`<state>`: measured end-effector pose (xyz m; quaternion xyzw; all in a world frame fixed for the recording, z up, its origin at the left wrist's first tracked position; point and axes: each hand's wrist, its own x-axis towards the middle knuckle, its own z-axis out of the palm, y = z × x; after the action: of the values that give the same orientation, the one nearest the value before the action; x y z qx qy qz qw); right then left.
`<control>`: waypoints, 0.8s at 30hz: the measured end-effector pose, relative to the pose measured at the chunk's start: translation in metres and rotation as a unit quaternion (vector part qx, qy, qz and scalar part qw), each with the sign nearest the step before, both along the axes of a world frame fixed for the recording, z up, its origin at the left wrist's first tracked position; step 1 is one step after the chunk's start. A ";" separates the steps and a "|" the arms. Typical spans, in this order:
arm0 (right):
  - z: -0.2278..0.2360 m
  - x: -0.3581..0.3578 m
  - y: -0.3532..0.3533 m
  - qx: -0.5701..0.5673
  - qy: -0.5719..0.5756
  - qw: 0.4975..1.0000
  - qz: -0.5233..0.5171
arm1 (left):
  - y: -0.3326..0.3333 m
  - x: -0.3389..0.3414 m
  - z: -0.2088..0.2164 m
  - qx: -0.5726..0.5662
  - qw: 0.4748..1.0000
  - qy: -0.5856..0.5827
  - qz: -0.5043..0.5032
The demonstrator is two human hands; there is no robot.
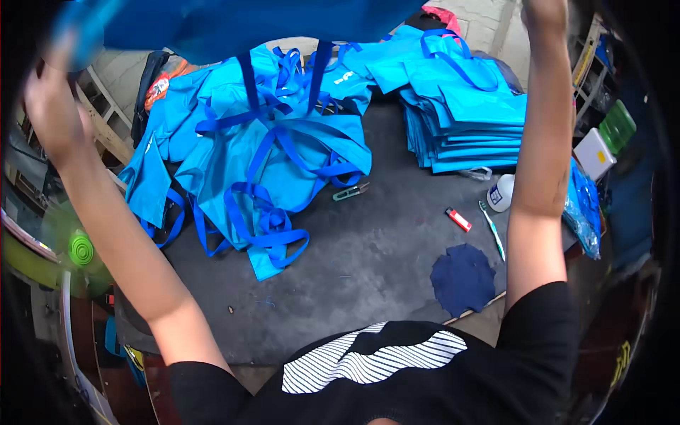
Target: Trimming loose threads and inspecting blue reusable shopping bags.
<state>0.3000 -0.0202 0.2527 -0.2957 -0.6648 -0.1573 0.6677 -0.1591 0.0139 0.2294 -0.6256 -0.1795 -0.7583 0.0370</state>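
A blue fabric tote bag [262,28] is held up across the top of the view, its two dark blue handles hanging down. My left hand [58,117] is raised at the upper left and closed on the bag's edge, with its fingertips smeared by motion. Only the base of my right hand [545,10] shows at the top edge; its fingers are out of the picture. Below the raised bag lies a loose heap of light blue bags [276,163] with tangled blue straps. A neat pile of similar bags [460,134] is stacked to the right.
Thread snips [350,192] lie mid-table on the dark tabletop [354,248]. To the right are a red lighter [458,219], a toothbrush [492,230], a white bottle [501,193] and a navy cloth piece [463,280]. A green fan [81,249] stands at the left.
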 end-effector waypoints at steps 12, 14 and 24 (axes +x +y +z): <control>-0.466 0.038 -0.066 -0.538 0.055 0.841 0.023 | -0.067 0.038 -0.362 -0.490 0.840 0.230 -0.032; -0.454 0.026 -0.063 -0.534 0.131 0.833 0.066 | -0.064 0.047 -0.353 -0.484 0.844 0.227 -0.032; -0.434 0.033 -0.052 -0.520 0.285 0.786 0.172 | -0.036 0.057 -0.348 -0.496 0.830 0.216 -0.136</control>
<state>0.3328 -0.0722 -0.1812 -0.5103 -0.4650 0.4213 0.5881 -0.1022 -0.0219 -0.1182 -0.7255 -0.4324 -0.4103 -0.3439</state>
